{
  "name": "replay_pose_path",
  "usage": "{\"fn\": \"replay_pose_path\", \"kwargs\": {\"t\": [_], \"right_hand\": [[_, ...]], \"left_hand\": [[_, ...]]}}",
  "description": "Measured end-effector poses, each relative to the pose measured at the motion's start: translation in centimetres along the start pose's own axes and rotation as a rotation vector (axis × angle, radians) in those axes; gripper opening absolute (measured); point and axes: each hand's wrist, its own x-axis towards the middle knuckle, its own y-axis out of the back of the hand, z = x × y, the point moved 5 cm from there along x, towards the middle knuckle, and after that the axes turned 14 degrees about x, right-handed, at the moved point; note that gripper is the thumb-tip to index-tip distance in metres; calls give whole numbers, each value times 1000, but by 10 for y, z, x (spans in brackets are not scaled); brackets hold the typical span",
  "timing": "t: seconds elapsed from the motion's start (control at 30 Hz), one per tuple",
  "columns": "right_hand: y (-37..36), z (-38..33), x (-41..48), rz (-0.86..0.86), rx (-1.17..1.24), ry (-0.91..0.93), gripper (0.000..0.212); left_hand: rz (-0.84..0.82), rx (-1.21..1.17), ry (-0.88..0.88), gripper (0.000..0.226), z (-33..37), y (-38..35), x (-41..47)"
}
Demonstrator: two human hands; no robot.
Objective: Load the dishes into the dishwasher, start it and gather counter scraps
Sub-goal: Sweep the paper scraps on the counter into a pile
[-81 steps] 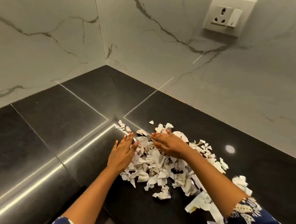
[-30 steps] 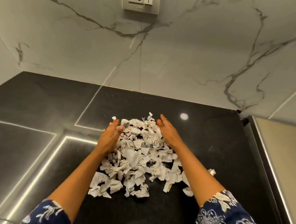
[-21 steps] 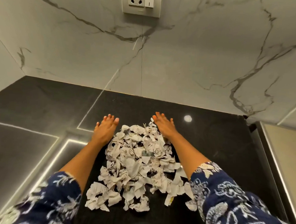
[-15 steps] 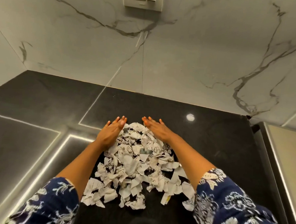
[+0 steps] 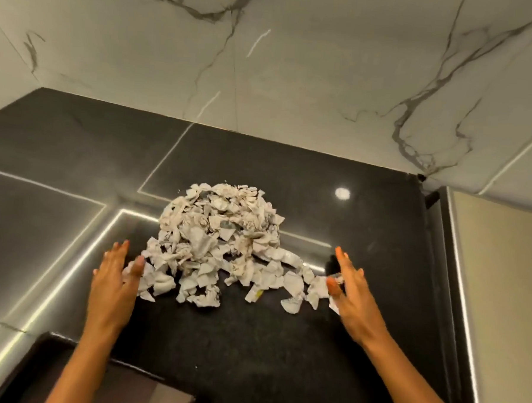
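Item: scraps (image 5: pixel 216 238), torn paper, heaped in one mound on the black counter (image 5: pixel 251 339), about mid-depth and well short of the marble wall (image 5: pixel 295 79); a thin trail of strays (image 5: pixel 293 298) runs off the mound's right foot toward the front. Risks, as judged: the pieces look light and loose, so a fast inward sweep would likely scatter them rather than pack them. A pull toward the body could carry the front fringe over the counter's near edge, which lies not far behind both wrists. Strays on the right may slip under the palm and be left behind, and flat bits may cling to the polished stone and resist scooping. A lift with too few pieces pressed between the palms would probably shed scraps from below. Left hand (image 5: pixel 112 282): fingers straight and together, palm turned inward, holding nothing; its thumb meets the left fringe of the heap. Right hand (image 5: pixel 352 295): fingers straight, palm facing inward, holding nothing; its thumb is against the outermost strays, one piece showing just beneath it. Both hands bracket the heap, set wide apart.
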Motion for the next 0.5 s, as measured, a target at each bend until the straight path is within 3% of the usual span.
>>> {"fn": "replay_pose_path", "kwargs": {"t": [0.2, 0.37, 0.5], "right_hand": [[-86, -24, 24, 4, -350, 147, 97], [-137, -51, 72, -30, -316, 133, 87], [-135, -68, 79, 5, -99, 181, 78]], "left_hand": [[-4, 241, -46, 105, 62, -44, -16], [31, 238, 54, 105, 87, -53, -8], [62, 16, 31, 94, 90, -43, -15]]}}
